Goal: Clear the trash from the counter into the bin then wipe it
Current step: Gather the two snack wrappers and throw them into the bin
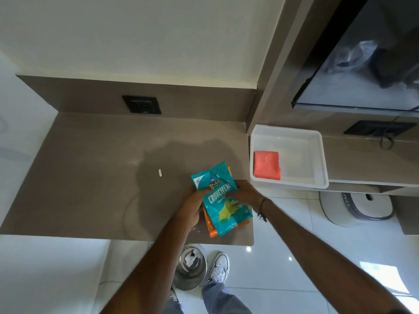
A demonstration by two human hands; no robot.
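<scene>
A teal snack wrapper (223,207) lies on top of an orange wrapper (209,227) at the front right corner of the brown counter (90,177). My left hand (192,207) grips the stack from the left and my right hand (246,193) grips it from the right. A small white scrap (160,172) lies on the counter to the left of the wrappers. Below the counter edge a steel bin (192,268) stands on the floor with white paper inside. A folded pink cloth (267,165) lies in a white tray (317,159) to the right.
A black socket plate (141,104) sits in the backsplash behind the counter. A lower shelf (362,155) carries the tray, with a cable at its back. A round white device (360,207) sits on the tiled floor. My white shoe (218,267) is beside the bin.
</scene>
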